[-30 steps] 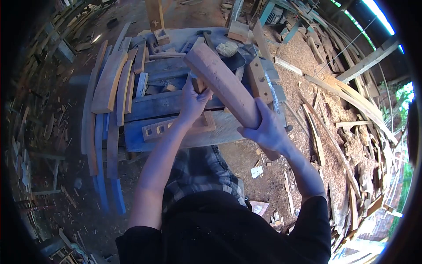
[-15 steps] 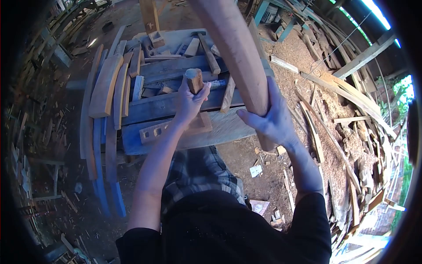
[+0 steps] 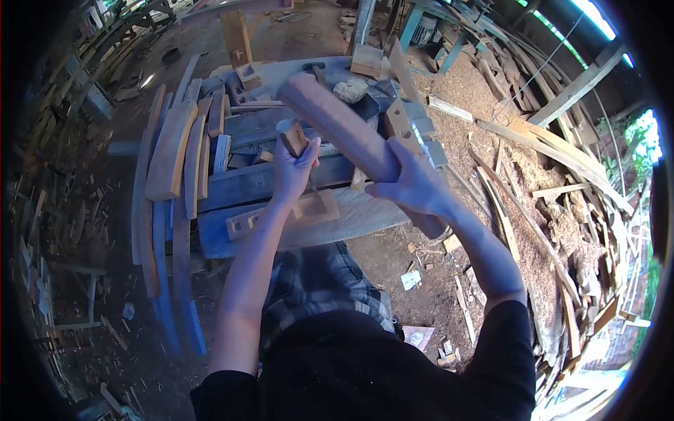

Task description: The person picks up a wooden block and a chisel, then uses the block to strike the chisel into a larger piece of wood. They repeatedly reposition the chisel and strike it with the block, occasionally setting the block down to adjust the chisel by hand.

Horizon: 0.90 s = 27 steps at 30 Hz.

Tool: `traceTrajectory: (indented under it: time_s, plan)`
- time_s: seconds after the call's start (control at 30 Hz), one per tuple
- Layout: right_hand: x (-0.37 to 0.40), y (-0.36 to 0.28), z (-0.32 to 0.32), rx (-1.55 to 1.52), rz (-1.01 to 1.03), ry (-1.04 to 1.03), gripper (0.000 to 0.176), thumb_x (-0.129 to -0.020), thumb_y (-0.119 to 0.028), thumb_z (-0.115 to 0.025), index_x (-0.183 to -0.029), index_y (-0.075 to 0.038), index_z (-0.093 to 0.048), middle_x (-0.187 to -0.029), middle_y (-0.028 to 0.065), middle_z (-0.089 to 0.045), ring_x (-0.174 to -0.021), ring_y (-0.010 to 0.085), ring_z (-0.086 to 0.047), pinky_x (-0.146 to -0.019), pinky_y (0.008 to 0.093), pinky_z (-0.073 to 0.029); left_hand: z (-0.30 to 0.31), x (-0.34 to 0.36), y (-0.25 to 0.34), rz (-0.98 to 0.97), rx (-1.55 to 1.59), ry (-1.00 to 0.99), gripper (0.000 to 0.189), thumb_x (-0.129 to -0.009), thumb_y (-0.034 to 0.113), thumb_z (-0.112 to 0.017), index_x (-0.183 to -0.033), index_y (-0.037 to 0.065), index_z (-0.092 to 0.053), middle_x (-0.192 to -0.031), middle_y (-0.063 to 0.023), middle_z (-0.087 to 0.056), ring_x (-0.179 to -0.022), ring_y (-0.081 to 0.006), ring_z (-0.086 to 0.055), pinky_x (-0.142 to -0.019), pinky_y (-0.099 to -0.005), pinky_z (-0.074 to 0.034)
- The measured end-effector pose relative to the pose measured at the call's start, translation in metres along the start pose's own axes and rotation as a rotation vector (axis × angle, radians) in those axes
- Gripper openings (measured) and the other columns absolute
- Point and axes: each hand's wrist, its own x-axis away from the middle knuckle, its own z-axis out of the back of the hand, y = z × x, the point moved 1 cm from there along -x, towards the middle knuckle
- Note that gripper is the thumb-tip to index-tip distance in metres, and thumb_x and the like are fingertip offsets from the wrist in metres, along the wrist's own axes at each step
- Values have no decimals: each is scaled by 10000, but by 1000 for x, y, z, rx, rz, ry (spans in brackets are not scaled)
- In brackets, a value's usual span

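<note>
My left hand (image 3: 289,172) is wrapped round the wooden handle of a chisel (image 3: 293,139), held upright with its flat top showing. Beneath that hand, a wooden piece with square mortises (image 3: 316,208) lies along the near edge of the workbench (image 3: 372,208). My right hand (image 3: 419,184) grips a thick wooden club (image 3: 347,131) near its lower end. The club slants up to the left, and its far end is close above and beside the chisel's top. Most of the chisel's blade is hidden behind my left hand.
Long timbers (image 3: 170,154) overhang the bench's left side. At its back right are a mortised block (image 3: 399,121), a pale lump (image 3: 349,89) and a wooden block (image 3: 367,60). Wood shavings (image 3: 453,83) and loose boards (image 3: 516,133) cover the ground at right.
The club has swung down from high above the bench, its far end now near the chisel's top. My right hand has moved slightly left; my left hand still holds the chisel.
</note>
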Motion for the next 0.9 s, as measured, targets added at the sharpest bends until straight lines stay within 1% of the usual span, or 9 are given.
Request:
traceTrajectory:
  time_s: [0.03,0.17,0.3,0.5,0.6,0.73,0.8,0.87,0.9]
  plan:
    - [5,-3,5,-113,77,86,589,-662,-287,-800,-1056,2,-471,-885,206,-634,-803,327,-663,-735,369,-510,1,2,-2,-2,-27,-7,217,-889,121,-669,-980,55,-483,-742,3,-564,-585,-64,-554,-530,-208,-459]
    - [13,-10,-14,-433,132,208,617,-664,-291,-804,-1078,-1,-449,-908,206,-627,-832,317,-660,-739,371,-507,-5,8,2,21,-130,-34,212,-893,124,-669,-974,59,-483,-737,4,-559,-579,-60,-546,-535,-205,-459]
    - [1,18,-18,-43,12,-23,578,-675,-296,-800,-1032,9,-464,-879,185,-607,-806,264,-640,-746,378,-498,1,0,-1,-11,43,59,194,-897,121,-664,-942,68,-484,-743,-1,-563,-575,-64,-540,-532,-218,-444]
    - [21,13,-7,-184,26,98,606,-682,-342,-795,-1041,21,-470,-837,167,-582,-788,259,-611,-729,376,-475,12,8,2,75,84,101,222,-878,92,-684,-937,90,-470,-671,4,-532,-544,-81,-527,-507,-225,-405]
    - [30,24,-13,-256,-14,113,631,-680,-359,-793,-1065,23,-471,-860,172,-591,-803,261,-609,-735,373,-476,18,18,32,-14,170,167,187,-874,136,-699,-867,89,-518,-636,23,-530,-511,-69,-522,-464,-208,-388]
    - [43,44,-31,-295,-11,185,654,-676,-370,-793,-1089,25,-475,-892,192,-602,-819,276,-616,-746,383,-478,35,60,108,-24,476,-148,161,-904,95,-620,-831,126,-480,-691,-7,-492,-520,-105,-485,-444,-235,-374]
    - [49,57,-41,-321,-38,209,655,-675,-373,-792,-1089,27,-480,-899,206,-607,-834,298,-628,-754,392,-480,33,99,170,-274,462,-189,126,-872,74,-603,-844,158,-514,-701,-6,-461,-556,-116,-482,-436,-271,-388]
    - [55,61,-49,-309,-187,17,718,-688,-340,-795,-1206,45,-480,-952,174,-600,-886,245,-600,-799,353,-472,62,105,210,-752,386,-491,365,-758,322,-812,-899,171,-512,-720,5,-580,-477,-128,-537,-361,-204,-325]
    - [58,66,-58,-326,-197,30,672,-681,-334,-796,-1158,34,-499,-951,170,-596,-879,234,-595,-786,359,-470,65,94,241,-898,383,-844,380,-769,278,-802,-951,132,-503,-722,-10,-598,-509,-150,-591,-373,-232,-391]
